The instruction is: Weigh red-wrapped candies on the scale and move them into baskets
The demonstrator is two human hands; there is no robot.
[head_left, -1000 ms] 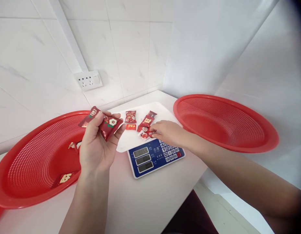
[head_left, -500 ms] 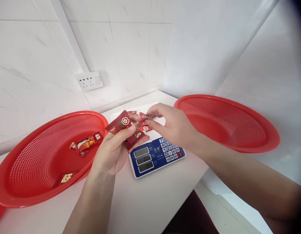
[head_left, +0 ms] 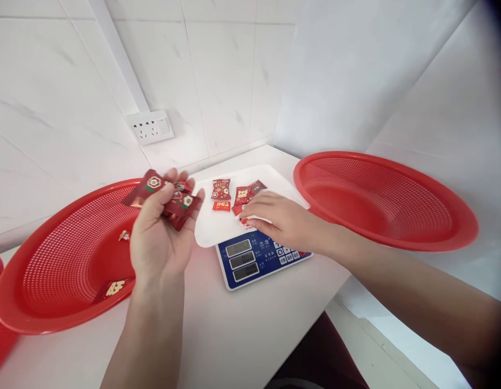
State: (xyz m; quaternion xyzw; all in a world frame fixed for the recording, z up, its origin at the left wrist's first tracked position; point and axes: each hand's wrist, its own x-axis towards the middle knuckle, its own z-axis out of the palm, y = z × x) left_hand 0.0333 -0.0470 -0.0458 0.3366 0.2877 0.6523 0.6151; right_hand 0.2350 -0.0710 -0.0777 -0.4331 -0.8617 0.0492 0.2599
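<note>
My left hand [head_left: 163, 227] is turned palm up above the left basket's edge, its thumb pressing several red wrapped snack packets [head_left: 179, 202] against the fingers. My right hand [head_left: 270, 216] reaches low over the white tray [head_left: 207, 229] of a digital scale [head_left: 266, 256], fingers bent around a small red packet [head_left: 244, 220] that is mostly covered. Next to those fingertips lie more red packets [head_left: 242, 194]. A square red packet [head_left: 221, 189] and a smaller bright red one [head_left: 221, 206] rest further left on the tray.
A red mesh basket [head_left: 51, 254] at the left holds a few red packets [head_left: 114, 288]. Another red basket [head_left: 380, 162] stands at the right. A tiled wall with a power socket [head_left: 151, 127] rises behind the white table [head_left: 218, 329].
My left hand has moved left, away from the scale, still holding packets. My right hand has lowered to the tray with the small packet. More of the tray and its packets now show.
</note>
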